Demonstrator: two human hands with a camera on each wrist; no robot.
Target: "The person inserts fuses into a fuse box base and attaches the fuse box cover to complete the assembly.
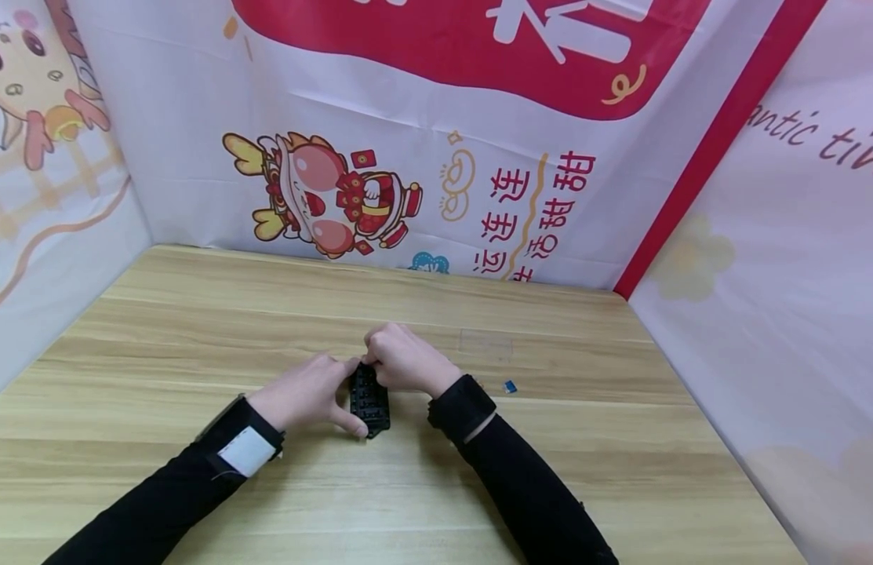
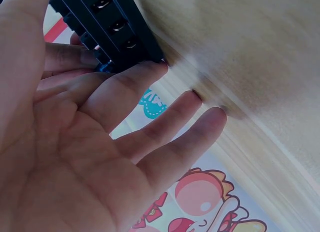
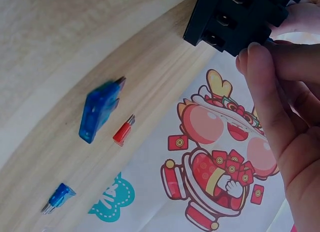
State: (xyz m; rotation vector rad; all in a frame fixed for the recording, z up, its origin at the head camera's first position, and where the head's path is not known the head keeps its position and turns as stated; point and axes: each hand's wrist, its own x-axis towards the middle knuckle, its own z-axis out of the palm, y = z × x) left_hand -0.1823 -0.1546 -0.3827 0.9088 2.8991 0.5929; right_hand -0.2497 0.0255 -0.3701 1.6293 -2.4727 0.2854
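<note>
We see the left hand [image 1: 305,396] grip the black fuse block [image 1: 369,402] over the worktop [image 1: 161,337]; the right hand [image 1: 411,361] pinches what looks like a blue blade fuse [image 2: 104,67] at its far end; we judge this as seating, calling next for straight, even pressure.

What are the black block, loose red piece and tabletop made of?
Black block: probably moulded plastic, dull finish, by its crisp edges. Glints in its slots hint at metal.
Red piece: likely plastic, from its bright body, finish unclear; grey prongs look metal.
Tabletop: streaky grain, low sheen; wood or laminate, can't tell.
</note>
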